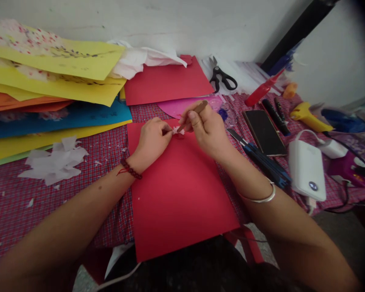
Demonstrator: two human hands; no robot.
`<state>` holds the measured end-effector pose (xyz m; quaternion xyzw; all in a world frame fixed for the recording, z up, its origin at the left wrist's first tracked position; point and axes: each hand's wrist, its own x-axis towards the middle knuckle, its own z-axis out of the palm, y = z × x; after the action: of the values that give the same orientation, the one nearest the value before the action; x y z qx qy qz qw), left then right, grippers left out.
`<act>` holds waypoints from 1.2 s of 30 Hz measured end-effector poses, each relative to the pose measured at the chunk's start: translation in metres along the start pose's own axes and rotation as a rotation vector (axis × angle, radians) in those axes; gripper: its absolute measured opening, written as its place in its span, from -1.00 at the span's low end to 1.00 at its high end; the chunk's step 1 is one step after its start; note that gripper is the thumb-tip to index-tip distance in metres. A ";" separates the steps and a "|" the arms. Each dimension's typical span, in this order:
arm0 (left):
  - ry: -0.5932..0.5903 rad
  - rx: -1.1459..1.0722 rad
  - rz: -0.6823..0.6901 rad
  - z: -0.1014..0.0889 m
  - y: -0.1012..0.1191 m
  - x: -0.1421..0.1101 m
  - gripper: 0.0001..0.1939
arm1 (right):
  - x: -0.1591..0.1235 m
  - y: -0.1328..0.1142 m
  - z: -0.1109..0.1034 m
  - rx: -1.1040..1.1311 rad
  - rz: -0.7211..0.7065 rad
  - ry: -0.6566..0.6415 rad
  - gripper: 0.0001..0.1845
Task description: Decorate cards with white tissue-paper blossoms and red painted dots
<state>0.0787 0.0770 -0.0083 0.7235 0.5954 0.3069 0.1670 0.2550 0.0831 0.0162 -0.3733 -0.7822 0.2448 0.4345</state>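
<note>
A red paper sheet (182, 194) lies on the table in front of me, its near edge reaching my lap. Near its far edge sits a small whitish-pink paper flower (177, 130) with ragged edges. My left hand (153, 140) pinches the flower's left side between thumb and fingers. In my right hand (208, 132) is a thin brown stick (201, 106), gripped like a pen. Its lower tip touches the flower or hovers just over it; I cannot tell which. A loose pile of white tissue paper pieces (59, 160) lies left of the sheet.
Coloured papers (88, 95) are stacked at the back left. Black scissors (222, 77) and a red glue bottle (263, 89) lie behind. To the right are a phone (264, 132), a utility knife (261, 158), a white power bank (307, 170) and a yellow glue gun (310, 117).
</note>
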 end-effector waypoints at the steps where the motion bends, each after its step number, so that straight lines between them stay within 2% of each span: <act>1: 0.004 -0.008 -0.003 0.000 0.000 0.000 -0.79 | 0.000 0.001 0.000 0.015 0.000 0.002 -0.57; 4: 0.005 -0.027 -0.010 0.000 0.000 0.000 -0.79 | -0.001 0.001 -0.002 0.105 0.020 0.073 -0.59; 8: 0.003 -0.039 -0.029 0.000 0.000 0.000 -0.79 | -0.003 0.003 -0.008 0.200 0.124 0.217 -0.58; 16: -0.008 0.001 -0.036 -0.002 0.000 0.000 -0.82 | -0.002 0.016 0.000 0.156 0.067 0.145 -0.52; 21: -0.080 -0.024 0.005 -0.008 -0.004 0.003 -0.87 | -0.002 0.021 0.002 0.107 0.083 0.129 -0.43; 24: -0.078 0.002 0.005 -0.008 -0.004 0.005 -0.89 | -0.002 0.021 0.002 0.129 0.079 0.123 -0.42; 29: -0.075 0.049 -0.035 -0.006 0.000 0.006 -0.87 | -0.001 0.020 0.001 0.260 0.086 0.162 -0.50; 36: -0.058 0.081 -0.072 -0.004 -0.001 0.007 -0.85 | 0.001 0.015 -0.002 0.426 0.162 0.290 -0.64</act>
<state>0.0763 0.0836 -0.0043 0.7162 0.6281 0.2552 0.1657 0.2622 0.0930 0.0074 -0.3659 -0.6102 0.3819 0.5898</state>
